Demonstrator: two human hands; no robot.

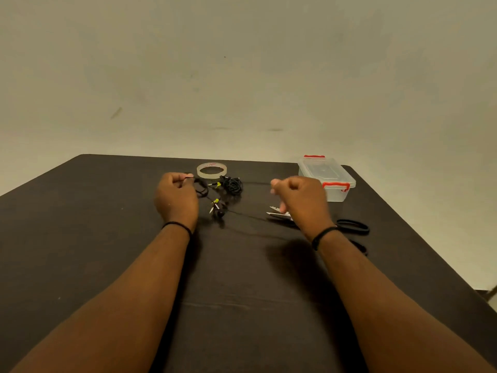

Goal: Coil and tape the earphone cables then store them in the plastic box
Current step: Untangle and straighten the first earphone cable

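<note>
My left hand [176, 196] pinches loops of a black earphone cable [201, 187] above the dark table [107, 238]. From there a thin strand runs right to my right hand [298, 199], which pinches it with curled fingers. A second tangled black earphone bundle [232, 184] with yellow-marked plugs lies between my hands, and an earbud end [218, 210] lies just in front of it. A clear tape roll [212, 170] lies flat behind the cables. The clear plastic box [326, 177] with red latches stands lidded at the far right.
Scissors with black handles [352, 226] and pale blades lie under and right of my right wrist. The table's far edge meets a plain wall. The right table edge runs close past the box.
</note>
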